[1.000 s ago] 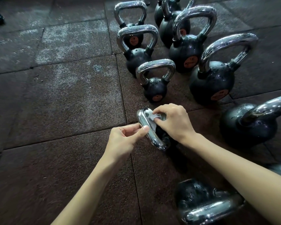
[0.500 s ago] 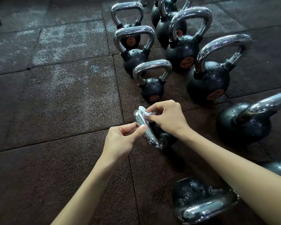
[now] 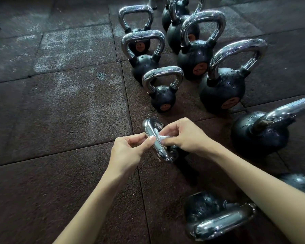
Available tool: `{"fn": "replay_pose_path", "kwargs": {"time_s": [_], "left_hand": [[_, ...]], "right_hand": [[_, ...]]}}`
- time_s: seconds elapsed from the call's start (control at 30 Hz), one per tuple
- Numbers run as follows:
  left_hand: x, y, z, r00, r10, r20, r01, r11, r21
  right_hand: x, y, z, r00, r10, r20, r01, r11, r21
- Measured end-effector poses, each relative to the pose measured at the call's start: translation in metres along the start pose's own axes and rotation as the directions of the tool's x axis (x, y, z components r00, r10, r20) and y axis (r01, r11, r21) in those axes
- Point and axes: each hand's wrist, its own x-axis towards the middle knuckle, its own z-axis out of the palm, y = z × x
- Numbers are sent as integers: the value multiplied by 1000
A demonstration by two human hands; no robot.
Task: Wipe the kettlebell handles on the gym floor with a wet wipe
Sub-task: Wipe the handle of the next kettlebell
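While the left hand (image 3: 128, 152) grips the chrome handle (image 3: 149, 128), thumb pressed to its near side and fingers curled, the right hand (image 3: 185, 136) pinches a white wipe (image 3: 163, 137) against the handle's other side. That handle tops a small black kettlebell (image 3: 174, 150) standing mid-floor (image 3: 60, 120), beside a seam between tiles. More kettlebells (image 3: 163, 99), beaded with droplets, stand in rows toward the floor's far edge, others at the right and near edges
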Motion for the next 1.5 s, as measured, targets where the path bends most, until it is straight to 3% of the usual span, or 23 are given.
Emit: {"fn": "replay_pose_path", "kwargs": {"time_s": [0.2, 0.33, 0.5, 0.6, 0.73, 0.8, 0.97, 1.07, 1.13, 1.27, 1.4, 1.5], "left_hand": [[1, 4, 1, 1000, 0, -3, 0, 1000, -12], [2, 3, -2, 1000, -9, -20, 8, 1000, -25], [2, -1, -2, 1000, -8, -15, 9, 1000, 29], [0, -5, -2, 1000, 0, -23, 2, 997, 71], [-2, -6, -3, 999, 7, -36, -4, 998, 62], [-3, -4, -4, 1000, 5, -29, -4, 999, 36], [-3, -5, 0, 999, 31, -44, -28, 997, 78], [0, -2, 10, 993, 101, -56, -92, 985, 146], [6, 5, 17, 979, 191, -66, -162, 938, 306], [24, 31, 32, 947, 308, 92, -300, 744, 597], [52, 61, 45, 898, 263, 352, -439, 495, 750], [75, 80, 53, 773, 220, 595, -634, 235, 737]], "right_hand": [[0, 0, 0, 999, -11, 35, 12, 1000, -7], [-6, 3, -4, 989, 5, 147, -10, 999, 35], [-1, 1, -11, 971, -48, 234, 116, 950, -289], [1, 0, -11, 970, -70, 233, 156, 914, -373], [-2, 2, -13, 964, -52, 262, 101, 979, -176], [-2, 5, -18, 966, -51, 252, 85, 989, -124], [3, 6, -23, 967, -148, 207, 229, 863, -451], [-2, 3, -38, 985, -157, 72, 172, 876, -450], [-7, 6, -58, 977, -160, -143, 90, 909, -407], [-28, 8, -93, 861, -92, -499, -55, 960, -273], [-49, -2, -105, 778, -29, -628, -76, 987, -140], [-62, -10, -104, 737, -30, -675, -74, 989, -125]]}}
